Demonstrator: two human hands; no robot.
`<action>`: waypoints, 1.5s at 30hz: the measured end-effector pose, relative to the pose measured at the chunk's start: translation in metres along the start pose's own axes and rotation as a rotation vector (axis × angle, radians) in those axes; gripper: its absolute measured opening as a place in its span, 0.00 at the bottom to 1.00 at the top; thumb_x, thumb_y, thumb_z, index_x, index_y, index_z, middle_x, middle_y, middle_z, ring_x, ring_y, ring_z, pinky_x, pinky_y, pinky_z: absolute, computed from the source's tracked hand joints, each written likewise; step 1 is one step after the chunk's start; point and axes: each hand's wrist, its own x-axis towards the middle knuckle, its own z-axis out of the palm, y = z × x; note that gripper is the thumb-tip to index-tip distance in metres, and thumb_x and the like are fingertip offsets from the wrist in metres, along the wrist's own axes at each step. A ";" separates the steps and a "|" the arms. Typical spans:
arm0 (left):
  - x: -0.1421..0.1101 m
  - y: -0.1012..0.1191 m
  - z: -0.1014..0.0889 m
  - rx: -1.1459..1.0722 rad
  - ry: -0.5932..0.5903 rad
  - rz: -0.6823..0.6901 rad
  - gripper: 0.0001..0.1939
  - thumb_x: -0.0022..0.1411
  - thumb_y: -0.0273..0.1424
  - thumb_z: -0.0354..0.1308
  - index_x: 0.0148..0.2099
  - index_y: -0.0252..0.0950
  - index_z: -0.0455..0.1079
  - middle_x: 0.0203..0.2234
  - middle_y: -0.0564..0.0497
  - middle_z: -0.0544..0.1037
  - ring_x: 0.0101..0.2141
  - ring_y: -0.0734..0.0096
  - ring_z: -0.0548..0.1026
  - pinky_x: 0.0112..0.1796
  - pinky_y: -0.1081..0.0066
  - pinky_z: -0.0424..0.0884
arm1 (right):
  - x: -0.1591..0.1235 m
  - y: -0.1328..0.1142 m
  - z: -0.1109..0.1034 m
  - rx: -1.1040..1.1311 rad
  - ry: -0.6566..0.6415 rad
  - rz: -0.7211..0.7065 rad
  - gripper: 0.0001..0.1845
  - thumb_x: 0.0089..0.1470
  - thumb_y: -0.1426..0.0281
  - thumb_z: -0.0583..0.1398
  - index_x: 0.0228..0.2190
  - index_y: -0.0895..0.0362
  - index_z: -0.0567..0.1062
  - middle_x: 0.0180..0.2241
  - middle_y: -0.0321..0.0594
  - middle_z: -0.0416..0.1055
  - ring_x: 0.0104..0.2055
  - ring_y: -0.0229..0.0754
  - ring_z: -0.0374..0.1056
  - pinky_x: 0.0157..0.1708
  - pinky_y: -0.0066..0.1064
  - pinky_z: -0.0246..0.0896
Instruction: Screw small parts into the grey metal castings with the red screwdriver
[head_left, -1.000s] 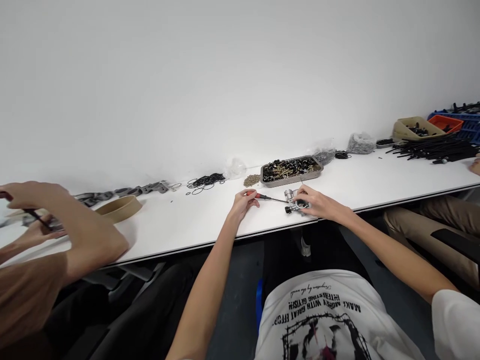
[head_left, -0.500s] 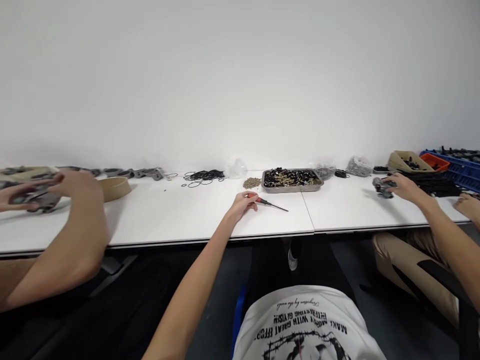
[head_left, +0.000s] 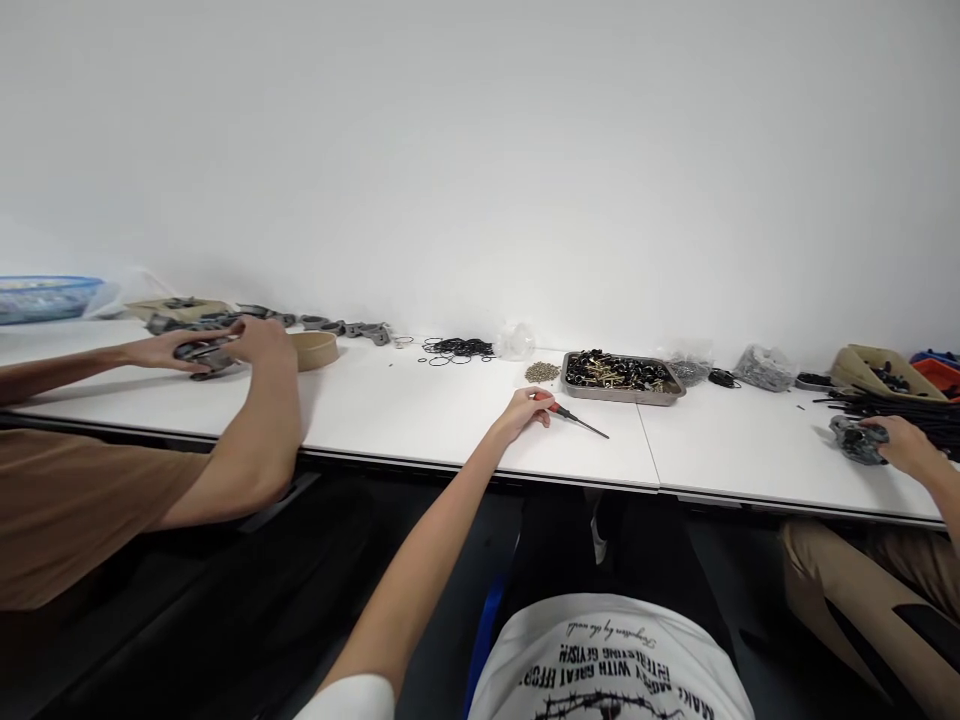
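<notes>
Left hand (head_left: 520, 412) pinching screwdriver (head_left: 564, 411), right hand (head_left: 906, 446) gripping metal part (head_left: 856, 441) by one side; lopsided hold could let it slip onto tabletop (head_left: 405, 415).

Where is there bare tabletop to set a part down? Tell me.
Between the tan ring and your left hand, in front of the black rings; and from the screwdriver across to the metal part in your right hand. Crowded: along the wall, with black rings, brass-coloured bits, tray and bags.
</notes>
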 end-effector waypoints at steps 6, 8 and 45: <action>0.000 -0.001 -0.001 0.015 -0.013 0.013 0.15 0.55 0.33 0.75 0.35 0.32 0.72 0.29 0.42 0.81 0.20 0.73 0.74 0.25 0.68 0.74 | 0.001 -0.065 0.025 -0.026 0.071 0.068 0.10 0.37 0.67 0.62 0.29 0.46 0.75 0.47 0.65 0.69 0.52 0.77 0.67 0.45 0.67 0.55; -0.001 -0.001 -0.002 0.024 -0.017 0.024 0.16 0.54 0.34 0.76 0.34 0.32 0.72 0.29 0.42 0.81 0.20 0.72 0.74 0.25 0.68 0.74 | 0.005 -0.101 0.042 -0.034 -0.017 0.010 0.13 0.38 0.71 0.62 0.31 0.48 0.76 0.48 0.64 0.70 0.53 0.75 0.66 0.47 0.63 0.58; -0.018 -0.008 0.022 1.472 -0.062 0.183 0.11 0.77 0.32 0.44 0.55 0.33 0.61 0.49 0.34 0.81 0.48 0.48 0.81 0.44 0.61 0.72 | -0.012 -0.249 0.183 -0.095 -0.385 0.219 0.20 0.61 0.75 0.56 0.50 0.68 0.80 0.49 0.63 0.77 0.56 0.61 0.69 0.55 0.43 0.60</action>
